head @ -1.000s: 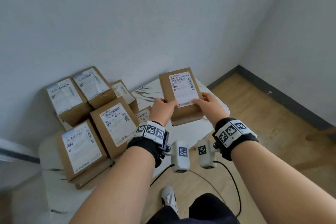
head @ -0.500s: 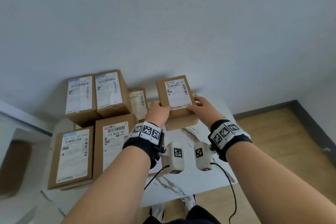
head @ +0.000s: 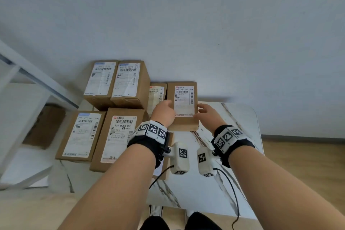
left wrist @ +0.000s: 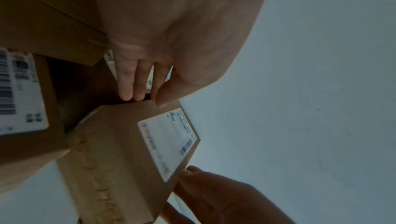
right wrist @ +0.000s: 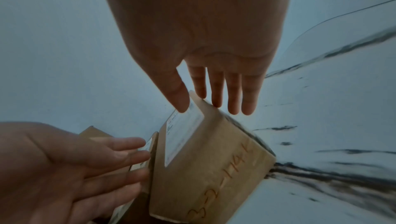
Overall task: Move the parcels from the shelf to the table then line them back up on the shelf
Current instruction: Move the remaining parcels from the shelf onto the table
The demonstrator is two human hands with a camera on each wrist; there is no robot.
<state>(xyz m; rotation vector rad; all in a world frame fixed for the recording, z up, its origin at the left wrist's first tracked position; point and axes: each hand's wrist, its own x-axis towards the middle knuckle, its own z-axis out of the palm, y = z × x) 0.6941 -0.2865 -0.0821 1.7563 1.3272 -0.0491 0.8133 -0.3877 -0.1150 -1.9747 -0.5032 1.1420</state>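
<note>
A brown parcel (head: 183,102) with a white label lies flat on the marble table (head: 237,117), beside a smaller parcel (head: 156,95) near the wall. My left hand (head: 164,112) touches its left side with straight fingers (left wrist: 130,82), the thumb at the top edge. On the other side my right hand (head: 208,115) lies against it, fingers (right wrist: 233,95) straight down the side and the thumb tip on the label. The parcel (right wrist: 205,160) shows handwriting on its near end. Several other labelled parcels (head: 117,136) lie on the left part of the table.
Two parcels (head: 115,80) stand against the wall at the back left and two more (head: 82,134) lie in front of them. A white shelf frame (head: 28,73) stands at the far left with a brown piece (head: 44,127) on it. Wooden floor (head: 298,164) lies to the right.
The parcel has travelled left and back between both hands and now rests on the table beside the small parcel. Both hands' fingers have straightened.
</note>
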